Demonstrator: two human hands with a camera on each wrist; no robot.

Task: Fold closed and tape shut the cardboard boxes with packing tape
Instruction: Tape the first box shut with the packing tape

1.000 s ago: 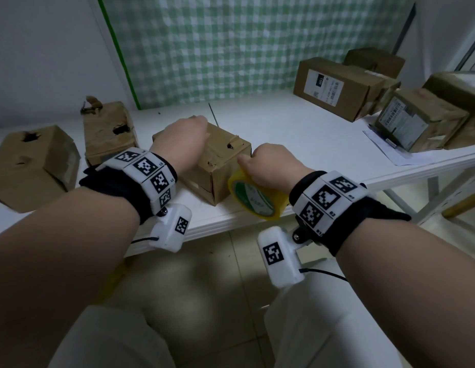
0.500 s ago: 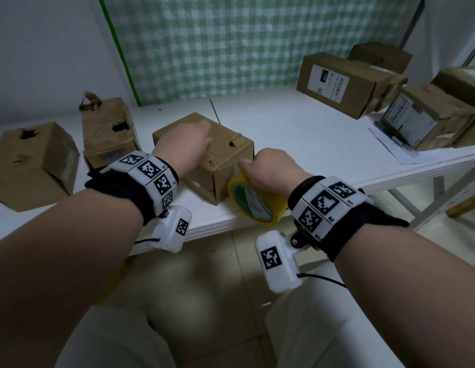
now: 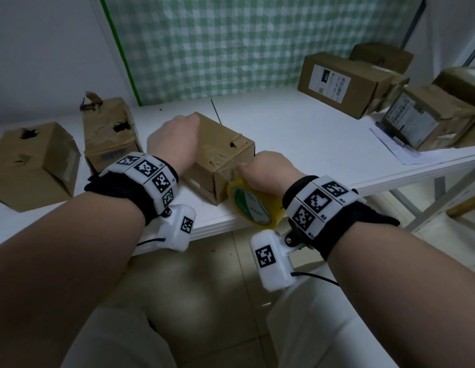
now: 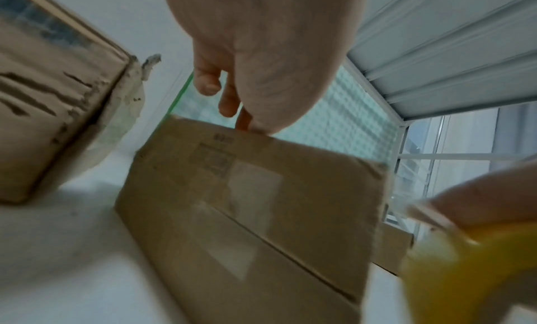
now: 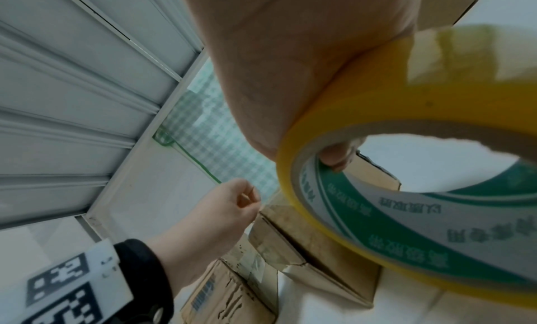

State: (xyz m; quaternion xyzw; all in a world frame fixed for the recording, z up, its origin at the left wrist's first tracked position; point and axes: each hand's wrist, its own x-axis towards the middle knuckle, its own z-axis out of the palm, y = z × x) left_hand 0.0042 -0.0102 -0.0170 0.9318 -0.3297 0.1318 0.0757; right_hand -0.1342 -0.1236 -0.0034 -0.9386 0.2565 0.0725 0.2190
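A worn brown cardboard box point(image 3: 223, 155) point(image 4: 261, 202) point(image 5: 319, 237) stands near the front edge of the white table point(image 3: 324, 144). My left hand point(image 3: 175, 139) point(image 4: 255, 53) point(image 5: 232, 205) lies over its far left top edge, bent fingertips pressing down on the top. My right hand point(image 3: 268, 168) point(image 5: 290, 53) grips a yellow roll of packing tape point(image 3: 253, 205) point(image 4: 464, 271) point(image 5: 406, 214) against the box's near right corner, fingers hooked through the core. A clear strip of tape seems to run from the roll across the top toward my left hand.
Two torn boxes point(image 3: 32, 166) point(image 3: 109, 136) stand to the left of the worked box. Labelled boxes point(image 3: 342, 83) point(image 3: 427, 118) crowd the back right, with a paper sheet point(image 3: 401, 152) beside them. A thin stick point(image 3: 216, 111) lies behind the box. The table's front edge point(image 3: 390, 179) is close.
Hardly anything: both hands stay on the box, and the tape roll sits slightly lower at the near right corner.
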